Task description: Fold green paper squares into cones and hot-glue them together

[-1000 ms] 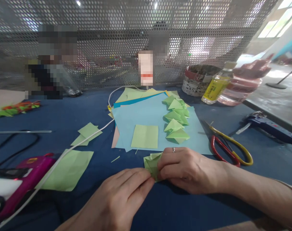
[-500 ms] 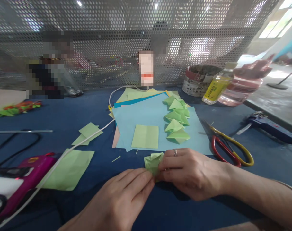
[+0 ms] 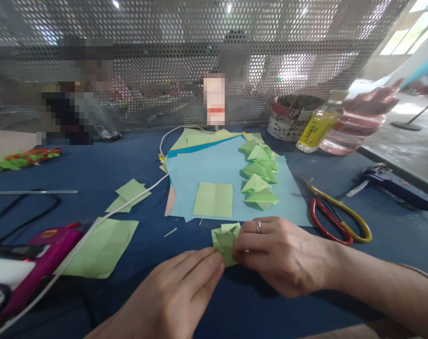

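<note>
A small folded green paper (image 3: 225, 240) lies on the blue table between my hands, with creased flaps along its top edge. My right hand (image 3: 279, 252), with a ring on one finger, pinches its right side; the fingertips are partly hidden behind the hand. From the lower left, my left hand (image 3: 180, 278) holds its fingers together, with the tips pressed on the paper's lower left corner. Just beyond, a flat green paper square (image 3: 214, 200) rests on light blue sheets (image 3: 203, 167). Several folded green paper pieces (image 3: 259, 174) stand in a row on the right of those sheets.
Scissors (image 3: 335, 212) and a glue gun (image 3: 400, 188) lie to the right. Behind them stand a yellow-labelled bottle (image 3: 319, 125), a pink jug (image 3: 355, 125) and a round basket (image 3: 275, 120). A white cable (image 3: 90, 233) crosses loose green paper (image 3: 106, 249) and passes a magenta device (image 3: 54, 242).
My left fingertips have drawn back slightly from the folded paper, and the right fingers have shifted a little, so more of its lower part shows. Both hands stay at the paper.
</note>
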Demonstrator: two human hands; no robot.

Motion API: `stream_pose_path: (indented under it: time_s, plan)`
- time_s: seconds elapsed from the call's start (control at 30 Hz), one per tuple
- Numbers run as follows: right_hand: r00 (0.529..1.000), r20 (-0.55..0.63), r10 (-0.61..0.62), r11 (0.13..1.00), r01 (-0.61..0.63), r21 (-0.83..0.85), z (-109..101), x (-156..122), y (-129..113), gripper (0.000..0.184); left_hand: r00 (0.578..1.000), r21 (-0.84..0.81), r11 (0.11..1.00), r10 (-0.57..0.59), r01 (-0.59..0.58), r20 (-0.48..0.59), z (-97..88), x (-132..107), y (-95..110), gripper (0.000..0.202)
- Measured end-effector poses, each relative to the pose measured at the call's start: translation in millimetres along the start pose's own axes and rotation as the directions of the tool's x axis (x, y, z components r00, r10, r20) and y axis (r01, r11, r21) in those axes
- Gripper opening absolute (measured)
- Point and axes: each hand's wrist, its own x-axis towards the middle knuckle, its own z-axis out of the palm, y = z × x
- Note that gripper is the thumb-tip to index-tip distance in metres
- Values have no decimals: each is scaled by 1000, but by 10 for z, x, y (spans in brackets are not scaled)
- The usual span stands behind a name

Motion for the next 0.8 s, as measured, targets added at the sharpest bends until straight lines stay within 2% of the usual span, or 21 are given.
stream_pose_path:
  time_s: [0.2,0.47,0.6,0.8]
  plan:
    - [1000,-13,1,999,-2,-36,-13,10,-16,24,999,-53,998,-23,25,28,-91,32,2,37]
    - [1000,4,4,1000,-4,-5,3,6,-15,23,1000,-22,1000,-12,12,-14,-27,12,-3,38]
    - [1000,16,-6,1000,6,-5,10,11,-8,22,999,-56,998,-32,30,-31,-28,18,-3,37]
    - [999,4,39,999,-38,-28,-13,3,-29,25,998,-65,997,-41,38,-57,-10,31,0,38]
